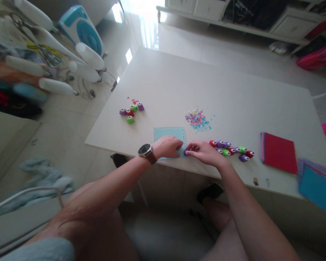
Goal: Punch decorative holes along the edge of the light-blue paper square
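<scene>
A light blue paper sheet [168, 135] with small holes along its far edge lies at the near edge of the white table [206, 83]. My left hand [167, 147], with a watch on its wrist, presses down on the sheet's near part, fingers curled. My right hand [203, 151] is closed on a small purple punch [187, 152] at the sheet's near right corner. A row of small punches [230, 148], red, purple and green, lies just right of my right hand.
A heap of tiny paper cut-outs [197, 119] lies beyond the sheet. A second cluster of punches [130, 111] sits at the left. Red paper sheets [278, 152] and blue ones [316, 183] are stacked at the right. A fan [81, 30] stands on the floor.
</scene>
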Demonstrator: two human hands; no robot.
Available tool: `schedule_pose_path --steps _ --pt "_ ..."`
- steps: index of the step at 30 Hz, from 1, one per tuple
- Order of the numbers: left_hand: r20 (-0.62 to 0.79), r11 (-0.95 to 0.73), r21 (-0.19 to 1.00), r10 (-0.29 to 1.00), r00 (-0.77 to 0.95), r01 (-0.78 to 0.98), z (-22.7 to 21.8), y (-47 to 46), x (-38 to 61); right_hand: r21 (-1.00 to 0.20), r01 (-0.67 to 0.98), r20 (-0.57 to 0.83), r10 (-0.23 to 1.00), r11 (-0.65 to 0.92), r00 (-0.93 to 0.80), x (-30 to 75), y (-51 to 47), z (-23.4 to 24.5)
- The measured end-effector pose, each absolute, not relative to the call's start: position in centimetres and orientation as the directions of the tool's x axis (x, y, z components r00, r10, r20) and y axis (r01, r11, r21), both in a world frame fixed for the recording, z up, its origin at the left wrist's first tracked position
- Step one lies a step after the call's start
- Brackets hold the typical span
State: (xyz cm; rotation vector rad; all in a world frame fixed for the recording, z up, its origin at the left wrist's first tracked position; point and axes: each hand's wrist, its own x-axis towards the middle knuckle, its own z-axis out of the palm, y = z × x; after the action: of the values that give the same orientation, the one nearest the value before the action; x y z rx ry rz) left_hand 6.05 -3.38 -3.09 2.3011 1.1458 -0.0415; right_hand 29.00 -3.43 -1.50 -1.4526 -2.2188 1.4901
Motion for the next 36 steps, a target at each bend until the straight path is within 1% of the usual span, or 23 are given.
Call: schedule_pose_path --steps 4,7,12,16,19,21,25,27,29,31,33,36 --pt "-0.265 -0.477 0.469 0.727 0.633 0.744 -3.2 -3.3 6.1 -0.762 0.644 -0.389 0.75 0.065 -0.536 28.8 -3.5 -1.5" --pt "-0.263 -0.473 0.47 0.731 0.629 0.745 -3.0 -3.4 6.3 -0.742 0.671 -0.417 0.767 0.023 -0.487 28.4 -3.5 -1.3" --pt "-0.308 -0.415 0.429 0.768 0.562 0.802 -2.2 -3.7 7.2 -0.619 0.784 -0.429 0.822 0.035 -0.375 27.4 -3.5 -0.8" --pt "-0.357 -0.38 0.381 0.781 0.513 0.843 -1.7 -3.9 8.0 -0.507 0.862 -0.466 0.84 0.002 -0.277 26.3 -3.6 -0.5" --pt "-0.384 -0.358 0.367 0.782 0.49 0.859 -1.5 -3.6 8.2 -0.465 0.885 -0.478 0.847 -0.02 -0.232 25.7 -3.6 -0.4" --pt "-0.412 -0.337 0.384 0.771 0.486 0.86 -1.5 -3.3 8.0 -0.474 0.879 -0.499 0.837 -0.045 -0.226 25.8 -3.5 -0.3" --pt "-0.439 -0.354 0.423 0.725 0.53 0.834 -1.9 -2.6 7.4 -0.579 0.814 -0.507 0.803 -0.048 -0.314 27.5 -3.2 -0.1" --pt "-0.413 -0.396 0.426 0.715 0.564 0.814 -2.2 -2.6 7.0 -0.617 0.786 -0.472 0.82 -0.046 -0.323 28.9 -3.1 -0.1" --pt "-0.383 -0.427 0.424 0.715 0.585 0.799 -2.6 -2.7 6.7 -0.628 0.777 -0.408 0.866 -0.037 -0.289 30.0 -3.2 -0.1" --pt "-0.366 -0.44 0.425 0.716 0.594 0.791 -2.9 -2.9 6.6 -0.632 0.774 -0.315 0.905 0.024 -0.286 30.7 -3.4 -0.2" --pt "-0.36 -0.443 0.429 0.716 0.599 0.787 -3.0 -3.0 6.6 -0.63 0.766 -0.239 0.907 0.127 -0.347 30.8 -3.6 -0.3" --pt "-0.354 -0.444 0.424 0.721 0.595 0.79 -3.0 -3.0 6.6 -0.609 0.755 -0.217 0.866 0.241 -0.451 30.4 -3.8 -0.6"
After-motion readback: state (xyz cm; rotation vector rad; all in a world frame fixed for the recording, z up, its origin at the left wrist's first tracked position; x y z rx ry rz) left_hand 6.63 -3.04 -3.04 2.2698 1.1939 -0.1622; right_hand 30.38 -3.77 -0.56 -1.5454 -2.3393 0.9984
